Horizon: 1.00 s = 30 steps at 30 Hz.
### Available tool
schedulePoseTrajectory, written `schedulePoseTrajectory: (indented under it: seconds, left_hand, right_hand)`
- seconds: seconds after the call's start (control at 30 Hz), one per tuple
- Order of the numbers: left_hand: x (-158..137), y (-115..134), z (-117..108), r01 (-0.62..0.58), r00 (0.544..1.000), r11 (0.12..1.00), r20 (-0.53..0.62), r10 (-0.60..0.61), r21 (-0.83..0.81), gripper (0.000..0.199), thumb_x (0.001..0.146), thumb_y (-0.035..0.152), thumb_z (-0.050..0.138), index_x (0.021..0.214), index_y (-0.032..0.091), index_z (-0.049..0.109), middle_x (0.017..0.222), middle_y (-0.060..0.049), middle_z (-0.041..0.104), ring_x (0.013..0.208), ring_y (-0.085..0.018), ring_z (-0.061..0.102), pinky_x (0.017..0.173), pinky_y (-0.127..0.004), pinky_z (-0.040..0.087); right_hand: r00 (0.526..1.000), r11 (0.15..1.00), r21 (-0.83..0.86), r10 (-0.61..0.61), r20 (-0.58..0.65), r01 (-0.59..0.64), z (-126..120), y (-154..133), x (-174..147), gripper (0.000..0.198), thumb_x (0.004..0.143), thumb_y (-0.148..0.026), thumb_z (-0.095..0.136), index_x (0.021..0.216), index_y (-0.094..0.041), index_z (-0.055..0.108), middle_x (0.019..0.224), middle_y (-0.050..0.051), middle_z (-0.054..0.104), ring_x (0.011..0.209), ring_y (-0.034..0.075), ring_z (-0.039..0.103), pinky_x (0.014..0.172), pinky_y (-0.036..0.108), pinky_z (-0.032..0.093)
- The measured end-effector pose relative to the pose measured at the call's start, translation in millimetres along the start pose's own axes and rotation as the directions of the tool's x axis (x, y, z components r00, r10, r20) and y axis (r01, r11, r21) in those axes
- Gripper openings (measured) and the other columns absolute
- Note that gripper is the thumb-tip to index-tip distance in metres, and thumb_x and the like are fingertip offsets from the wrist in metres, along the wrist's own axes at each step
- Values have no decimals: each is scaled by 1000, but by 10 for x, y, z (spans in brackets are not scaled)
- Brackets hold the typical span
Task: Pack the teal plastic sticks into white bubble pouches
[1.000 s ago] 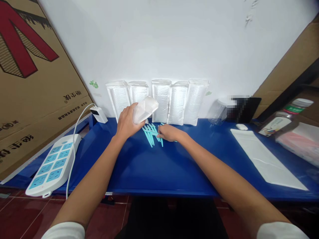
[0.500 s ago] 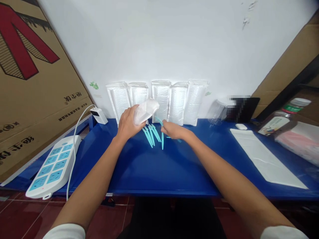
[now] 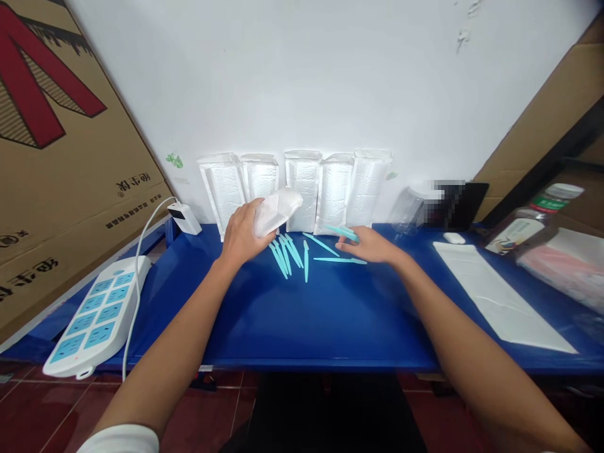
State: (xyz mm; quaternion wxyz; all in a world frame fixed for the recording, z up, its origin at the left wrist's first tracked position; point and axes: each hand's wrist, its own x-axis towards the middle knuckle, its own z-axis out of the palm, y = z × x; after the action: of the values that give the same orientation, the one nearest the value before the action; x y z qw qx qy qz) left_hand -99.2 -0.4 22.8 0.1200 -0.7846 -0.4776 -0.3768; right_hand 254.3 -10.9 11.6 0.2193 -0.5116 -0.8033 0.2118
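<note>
My left hand (image 3: 243,236) is closed around a white paper-like bag (image 3: 278,211), which is tilted with its end towards the right. Slim turquoise plastic sticks (image 3: 287,253) lie bunched just below that bag; they resemble eyebrow razors, but their exact kind is too small to tell. One stick (image 3: 306,261) points towards me, and two more lie further right. Between the fingers of my right hand (image 3: 370,244) is another turquoise stick (image 3: 340,231), held a little above the table. Whether it is a single stick is unclear.
Several white padded pouches (image 3: 302,189) lean upright against the wall. On the left are a power strip (image 3: 94,321) and a white charger (image 3: 185,218). A flat white pouch (image 3: 500,296), a clear jar (image 3: 410,211) and a bottle (image 3: 528,220) occupy the right side of the blue table (image 3: 311,327).
My right hand has moved right, away from the bag, with a turquoise stick in its fingers. The sticks it had covered now show. My left hand and the bag stay nearly still.
</note>
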Motion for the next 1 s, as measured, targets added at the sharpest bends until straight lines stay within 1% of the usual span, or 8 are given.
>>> schedulePoseTrajectory:
  seconds: [0.13,0.23,0.4,0.47,0.57,0.67,0.83,1.0]
  left_hand:
    - [2,6,4,4,1000,1000,-4,-3,18,73,84,39,73,149,20,45,142,-14,62,126,-37,60,107,-50,48]
    - [2,6,15,13,1000,1000,-9,-13,22,73,83,38,74,148,20,45,142,-14,62,127,-37,60,107,-50,49]
    - [-1,6,27,4,1000,1000,4,-4,12,73,83,37,74,148,21,46,142,-13,62,127,-37,60,107,-51,49]
    - [0,4,27,0,1000,1000,-4,0,11,74,83,37,74,148,21,45,143,-13,61,128,-37,59,109,-50,48]
    - [4,-1,27,5,1000,1000,-15,-5,13,73,83,37,74,148,20,46,143,-14,62,128,-36,60,109,-50,48]
    - [6,-5,27,7,1000,1000,-23,-7,18,73,83,37,74,148,20,46,142,-14,62,126,-36,60,108,-50,49]
    - [2,1,22,-17,1000,1000,-20,17,21,73,83,37,74,148,19,46,142,-14,62,126,-36,60,108,-50,49]
    - [1,8,11,-12,1000,1000,-13,12,21,72,84,38,74,148,20,45,142,-13,62,126,-36,60,107,-50,49]
  right_hand:
    - [1000,998,-68,10,1,-10,144,27,28,45,105,-43,46,81,-19,74,78,5,72,73,19,64,74,28,43]
    - [996,993,-108,48,-70,-55,265,-7,90,43,109,-38,39,91,-19,73,88,5,75,80,18,67,75,27,43]
    - [971,948,-224,202,-126,-226,434,-129,277,37,100,-52,60,109,-17,69,99,11,75,88,24,68,69,29,40]
    - [960,921,-269,265,-93,-280,490,-188,352,38,96,-53,66,106,-17,70,100,12,75,89,25,69,68,29,40]
    - [953,910,-289,303,-22,-296,524,-274,399,27,97,-42,66,95,-16,71,92,13,76,84,25,70,67,30,41]
    - [952,915,-287,304,29,-284,445,-350,347,23,98,-34,62,90,-14,70,88,14,75,80,25,68,65,30,40]
    - [964,943,-208,267,9,-260,131,-386,141,31,103,-31,45,87,-14,66,90,14,75,80,21,66,65,27,40]
    - [938,927,-144,348,-7,-345,-94,-254,-52,29,100,-27,41,84,-16,62,76,10,72,70,19,64,61,26,42]
